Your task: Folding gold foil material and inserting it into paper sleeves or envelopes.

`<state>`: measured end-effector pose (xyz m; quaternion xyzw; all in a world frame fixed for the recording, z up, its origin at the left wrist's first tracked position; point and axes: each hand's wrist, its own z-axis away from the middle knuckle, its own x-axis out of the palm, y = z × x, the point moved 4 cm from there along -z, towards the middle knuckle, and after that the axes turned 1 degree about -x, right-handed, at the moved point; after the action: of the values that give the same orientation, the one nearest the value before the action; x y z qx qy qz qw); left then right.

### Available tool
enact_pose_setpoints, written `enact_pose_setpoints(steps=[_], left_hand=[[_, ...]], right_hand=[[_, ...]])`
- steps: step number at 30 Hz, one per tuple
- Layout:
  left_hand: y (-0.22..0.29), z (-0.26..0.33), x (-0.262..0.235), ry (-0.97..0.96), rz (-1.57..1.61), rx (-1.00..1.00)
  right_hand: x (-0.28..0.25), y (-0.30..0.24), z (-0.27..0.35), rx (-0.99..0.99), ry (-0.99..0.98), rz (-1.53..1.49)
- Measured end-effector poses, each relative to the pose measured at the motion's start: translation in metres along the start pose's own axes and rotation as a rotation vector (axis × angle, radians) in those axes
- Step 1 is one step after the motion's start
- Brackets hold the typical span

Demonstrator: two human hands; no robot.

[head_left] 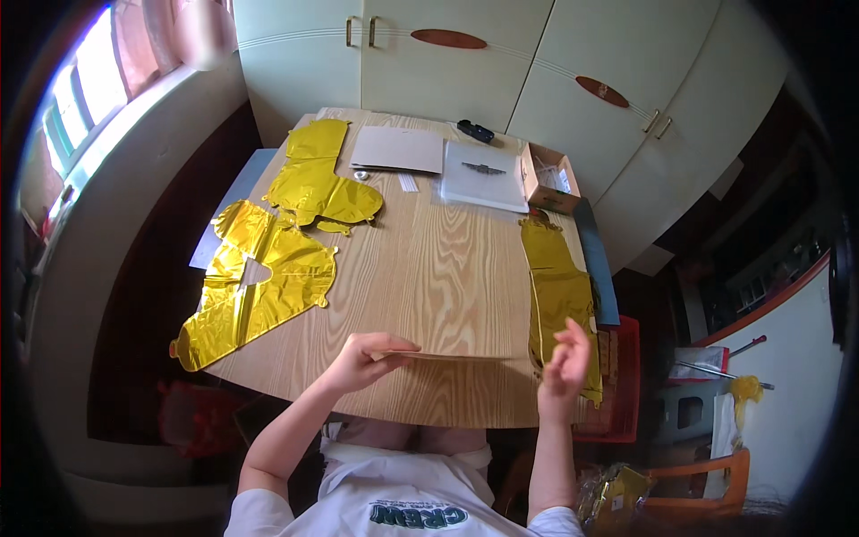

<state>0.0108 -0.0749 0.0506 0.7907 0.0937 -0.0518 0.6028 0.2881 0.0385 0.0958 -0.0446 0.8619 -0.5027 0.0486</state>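
Observation:
Near the front of the wooden table, my left hand [369, 360] pinches the left end of a thin flat card [465, 357]. The card is seen almost edge-on, so its faces are hidden. My right hand [565, 365] is raised just beyond the card's right end, fingers apart and holding nothing. Beneath and behind that hand lies a flat gold foil balloon [557, 286] along the table's right side. On the left are two more flat gold foil balloons, a boot-shaped one [320, 183] and one with a central hole [255, 282].
Toward the back of the table [429, 268] lie a grey board [396, 149], a clear plastic sleeve [483, 174], an open cardboard box [549, 179] and a black object [475, 132]. A red crate [629, 376] stands by the right edge, with a wooden chair [707, 474] lower right.

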Motion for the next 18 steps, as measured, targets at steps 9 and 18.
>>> enact_pose_setpoints(steps=[9, 18], left_hand=[[0.082, -0.003, 0.095, -0.014, -0.735, 0.906], [0.064, -0.022, 0.124, -0.08, -0.784, 0.605]], right_hand=[[-0.018, -0.033, 0.083, 0.371, -0.229, -0.262], [-0.208, -0.07, 0.021, -0.144, 0.53, 0.773]])
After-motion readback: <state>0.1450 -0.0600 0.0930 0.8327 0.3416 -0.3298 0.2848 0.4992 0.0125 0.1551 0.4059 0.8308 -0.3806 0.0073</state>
